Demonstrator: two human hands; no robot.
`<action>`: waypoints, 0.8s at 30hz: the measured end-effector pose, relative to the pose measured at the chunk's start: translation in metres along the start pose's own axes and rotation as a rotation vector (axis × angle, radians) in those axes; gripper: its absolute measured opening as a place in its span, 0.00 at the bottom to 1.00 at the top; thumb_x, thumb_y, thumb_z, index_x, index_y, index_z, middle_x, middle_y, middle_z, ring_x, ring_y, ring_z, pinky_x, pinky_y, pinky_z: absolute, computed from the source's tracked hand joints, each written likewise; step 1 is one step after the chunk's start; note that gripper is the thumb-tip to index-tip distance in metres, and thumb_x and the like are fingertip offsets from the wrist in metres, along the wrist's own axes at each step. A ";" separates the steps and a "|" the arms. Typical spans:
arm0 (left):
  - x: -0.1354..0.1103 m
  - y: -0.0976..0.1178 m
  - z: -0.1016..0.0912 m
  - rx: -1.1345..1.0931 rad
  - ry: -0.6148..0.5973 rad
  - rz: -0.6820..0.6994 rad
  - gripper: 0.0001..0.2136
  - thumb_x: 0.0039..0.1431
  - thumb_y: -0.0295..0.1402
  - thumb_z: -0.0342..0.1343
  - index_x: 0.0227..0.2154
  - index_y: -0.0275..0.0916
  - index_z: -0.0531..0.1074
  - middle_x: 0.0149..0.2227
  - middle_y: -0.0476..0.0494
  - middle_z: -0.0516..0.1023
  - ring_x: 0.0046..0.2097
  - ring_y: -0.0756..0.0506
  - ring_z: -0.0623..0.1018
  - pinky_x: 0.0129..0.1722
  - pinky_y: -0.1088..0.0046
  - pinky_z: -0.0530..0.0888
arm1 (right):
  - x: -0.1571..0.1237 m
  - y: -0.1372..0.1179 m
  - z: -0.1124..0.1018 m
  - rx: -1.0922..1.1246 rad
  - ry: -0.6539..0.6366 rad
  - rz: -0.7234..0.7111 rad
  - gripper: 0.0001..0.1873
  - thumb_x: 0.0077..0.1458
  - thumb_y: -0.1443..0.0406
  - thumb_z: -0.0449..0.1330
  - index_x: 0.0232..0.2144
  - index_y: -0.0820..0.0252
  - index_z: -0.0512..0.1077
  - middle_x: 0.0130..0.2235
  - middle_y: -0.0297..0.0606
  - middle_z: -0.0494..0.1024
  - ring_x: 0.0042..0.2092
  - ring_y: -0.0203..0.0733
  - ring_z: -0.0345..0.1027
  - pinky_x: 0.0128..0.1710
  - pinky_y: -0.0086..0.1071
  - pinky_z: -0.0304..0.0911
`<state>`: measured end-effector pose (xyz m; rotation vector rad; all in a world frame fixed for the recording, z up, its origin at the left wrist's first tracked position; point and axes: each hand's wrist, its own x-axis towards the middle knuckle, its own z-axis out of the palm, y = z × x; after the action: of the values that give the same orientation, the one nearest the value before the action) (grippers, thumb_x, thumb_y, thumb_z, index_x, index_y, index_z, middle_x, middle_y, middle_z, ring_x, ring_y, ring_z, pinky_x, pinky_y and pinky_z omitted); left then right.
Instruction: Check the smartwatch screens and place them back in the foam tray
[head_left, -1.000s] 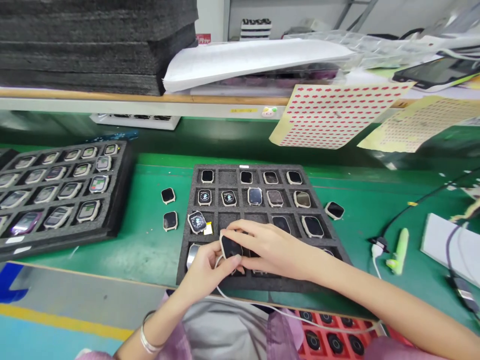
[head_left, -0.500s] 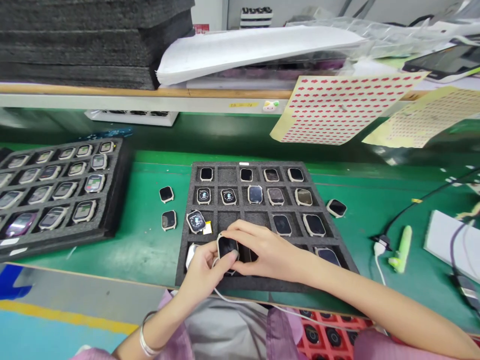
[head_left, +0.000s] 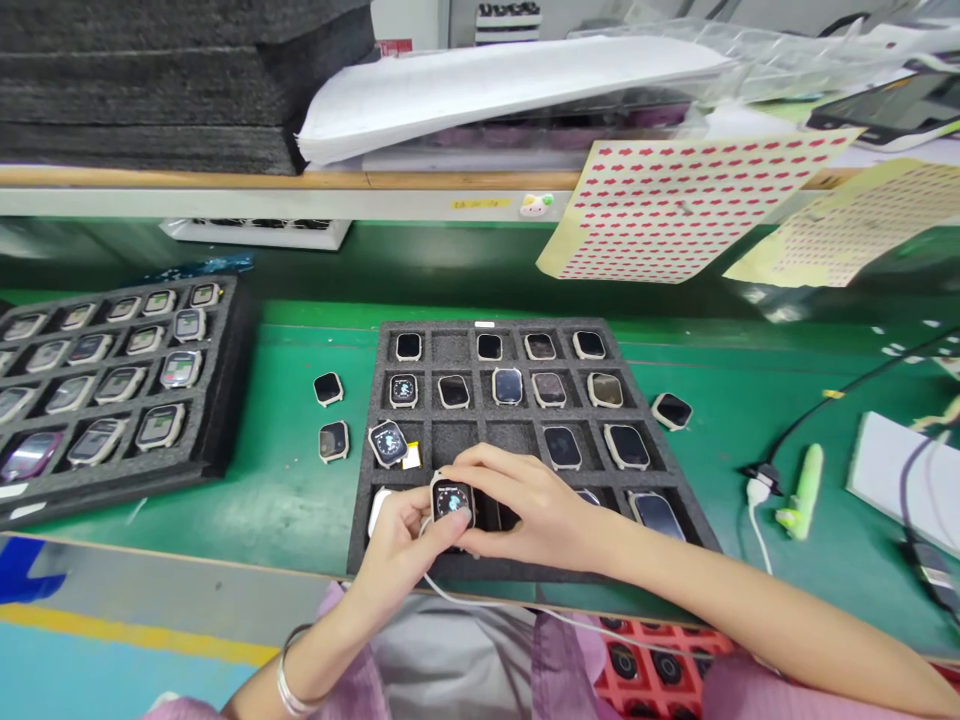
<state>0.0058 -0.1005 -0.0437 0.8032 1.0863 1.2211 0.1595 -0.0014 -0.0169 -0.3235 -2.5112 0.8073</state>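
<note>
Over the front row of a black foam tray [head_left: 480, 432], my left hand [head_left: 401, 540] and my right hand [head_left: 525, 505] are both closed on one square smartwatch [head_left: 452, 497]. Its screen is lit with a watch face. A white cable [head_left: 480, 602] runs from beneath the watch at my left fingers; what its end touches is hidden. Other smartwatches lie in the tray's compartments, most with dark screens. One lit watch [head_left: 388, 443] is tilted on a compartment edge at the left, beside a small yellow and white piece [head_left: 412, 456].
Another foam tray [head_left: 217, 430] of watches stands at left. Loose watches [head_left: 333, 440] lie on the green table [head_left: 285, 520]. At right are a pale green stick-like tool [head_left: 806, 490], cables [head_left: 759, 490] and a white box [head_left: 900, 480]. A shelf edge [head_left: 420, 203] with hanging sticker sheets [head_left: 675, 215] crosses behind.
The held watch's screen has gone from dark to a lit face. In the tray's second row, one watch's lit screen has turned dark. My hands keep their hold.
</note>
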 end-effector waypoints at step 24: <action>-0.001 0.003 0.018 0.343 -0.071 -0.050 0.11 0.60 0.39 0.53 0.28 0.37 0.67 0.21 0.54 0.64 0.25 0.51 0.63 0.26 0.77 0.62 | -0.017 -0.001 -0.020 -0.125 0.031 -0.039 0.20 0.55 0.58 0.63 0.46 0.66 0.69 0.43 0.47 0.75 0.43 0.46 0.69 0.44 0.40 0.64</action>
<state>0.0218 -0.0999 -0.0354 1.0648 1.2678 0.9684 0.1837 0.0011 -0.0083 -0.3250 -2.5364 0.6273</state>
